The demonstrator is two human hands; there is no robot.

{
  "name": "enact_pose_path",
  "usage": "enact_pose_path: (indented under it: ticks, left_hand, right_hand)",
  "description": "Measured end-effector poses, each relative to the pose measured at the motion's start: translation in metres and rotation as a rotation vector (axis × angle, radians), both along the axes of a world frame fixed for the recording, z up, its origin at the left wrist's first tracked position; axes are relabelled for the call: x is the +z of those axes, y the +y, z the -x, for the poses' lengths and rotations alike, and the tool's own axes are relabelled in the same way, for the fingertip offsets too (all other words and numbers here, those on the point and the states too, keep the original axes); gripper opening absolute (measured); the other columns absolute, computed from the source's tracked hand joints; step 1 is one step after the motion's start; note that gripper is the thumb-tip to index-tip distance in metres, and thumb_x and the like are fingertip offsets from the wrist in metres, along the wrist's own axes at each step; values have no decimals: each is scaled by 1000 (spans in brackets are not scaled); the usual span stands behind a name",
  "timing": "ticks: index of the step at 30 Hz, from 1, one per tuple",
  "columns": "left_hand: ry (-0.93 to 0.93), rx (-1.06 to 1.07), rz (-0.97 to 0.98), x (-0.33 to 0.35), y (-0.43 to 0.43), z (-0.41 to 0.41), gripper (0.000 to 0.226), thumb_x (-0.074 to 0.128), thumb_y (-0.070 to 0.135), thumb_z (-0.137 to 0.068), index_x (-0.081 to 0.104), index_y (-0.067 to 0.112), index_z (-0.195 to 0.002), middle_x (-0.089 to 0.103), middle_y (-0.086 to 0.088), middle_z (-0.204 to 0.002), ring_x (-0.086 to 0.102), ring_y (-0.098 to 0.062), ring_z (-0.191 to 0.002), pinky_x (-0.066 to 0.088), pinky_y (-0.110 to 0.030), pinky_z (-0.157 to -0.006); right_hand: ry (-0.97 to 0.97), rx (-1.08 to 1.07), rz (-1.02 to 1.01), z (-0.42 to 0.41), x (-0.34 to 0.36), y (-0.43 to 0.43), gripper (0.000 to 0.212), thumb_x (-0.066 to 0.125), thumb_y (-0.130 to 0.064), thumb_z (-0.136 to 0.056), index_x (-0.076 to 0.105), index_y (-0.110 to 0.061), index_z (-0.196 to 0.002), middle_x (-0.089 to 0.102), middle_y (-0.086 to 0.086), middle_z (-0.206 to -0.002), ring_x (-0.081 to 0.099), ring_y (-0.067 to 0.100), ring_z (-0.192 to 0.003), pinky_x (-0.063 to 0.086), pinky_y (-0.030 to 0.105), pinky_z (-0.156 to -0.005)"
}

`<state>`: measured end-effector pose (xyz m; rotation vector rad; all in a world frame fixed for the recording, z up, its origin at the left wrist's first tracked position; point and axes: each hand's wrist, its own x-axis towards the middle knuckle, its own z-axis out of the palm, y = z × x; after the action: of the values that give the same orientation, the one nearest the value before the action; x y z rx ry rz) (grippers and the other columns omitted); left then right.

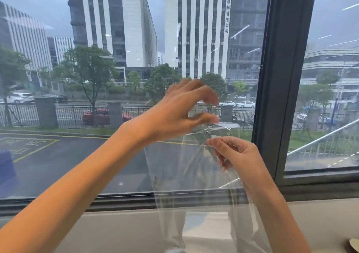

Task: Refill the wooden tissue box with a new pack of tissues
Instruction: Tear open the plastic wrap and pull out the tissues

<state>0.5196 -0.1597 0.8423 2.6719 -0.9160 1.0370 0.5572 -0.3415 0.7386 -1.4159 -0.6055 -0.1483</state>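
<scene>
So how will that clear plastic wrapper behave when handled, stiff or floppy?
Probably floppy: the clear plastic wrapper hangs limp and creased below the right hand pinching it. Likely very light: one pinch holds it. Glossy, so perhaps slippery.

Two hands: one left hand [174, 115], one right hand [238, 155]. One clear plastic wrapper [194, 175]. One counter [116, 231], with one tan object [354, 245] cut off at its right edge. Two window panes [116, 155] — one dark frame post [281, 78] between them.

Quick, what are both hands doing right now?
Left hand: open, thumb and fingers apart, just above the clear plastic wrapper.
Right hand: pinching the wrapper's top.
</scene>
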Motion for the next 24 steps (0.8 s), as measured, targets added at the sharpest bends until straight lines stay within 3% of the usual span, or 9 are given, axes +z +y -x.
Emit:
enact_pose_path:
  ticks: [2, 5, 7, 11, 15, 20, 24]
  left_hand:
    - [-56, 41, -139, 1, -7, -2, 31, 57, 50, -88, 62, 28, -110, 56, 12, -108, 43, -6, -103, 32, -26, -94]
    - [20, -16, -145, 8, -13, -9, 11, 63, 28, -91, 68, 17, -94, 63, 9, -93, 52, -6, -87, 41, -21, -80]
    - [91, -50, -133, 11, -16, -12, 6, 62, 16, -93, 64, 12, -90, 62, 6, -87, 53, -7, -78, 42, -15, -70]
    - [111, -40, -150, 4, -24, -20, 11, 47, 5, -97, 50, 11, -89, 54, 2, -89, 44, -9, -77, 37, -14, -69]
    - [46, 4, -21, 10, -25, -23, 10, 41, 11, -101, 46, 10, -93, 49, 2, -90, 46, -12, -77, 35, -20, -67]
    - [70, 9, 76, 18, -24, -20, 13, 40, 16, -102, 47, 7, -96, 51, 0, -86, 41, -8, -71, 36, -16, -64]
    - [144, -41, 147, 22, -24, -11, 18, 43, 30, -101, 49, 12, -101, 54, 3, -84, 48, -8, -69, 43, -20, -62]
  right_hand:
    - [-6, 16, 30, 3, 2, -2, 25, 73, -26, -81, 77, -4, -92, 62, -1, -57, 48, 7, -47, 41, 18, -46]
    - [-24, 43, 52, 9, 3, -4, 26, 73, -26, -81, 76, -2, -92, 63, 0, -59, 48, 10, -48, 42, 19, -46]
    - [-28, 37, 47, 11, 3, -7, 28, 70, -28, -81, 76, -3, -93, 63, 1, -60, 50, 11, -49, 43, 19, -46]
    - [-20, -15, 50, 14, 2, -13, 39, 50, -38, -94, 79, -12, -93, 68, 4, -68, 57, 12, -55, 48, 20, -51]
    - [-74, -9, 104, 17, -7, -15, 39, 44, -38, -97, 76, -16, -102, 74, 9, -81, 64, 16, -63, 52, 26, -56]
    - [-119, -27, 98, 18, -7, -20, 28, 50, -33, -97, 71, -22, -112, 76, 3, -91, 69, 26, -74, 58, 39, -65]
    - [-167, -126, 21, 16, 3, -18, 32, 48, -33, -99, 75, -16, -100, 76, 6, -82, 70, 16, -71, 55, 26, -60]
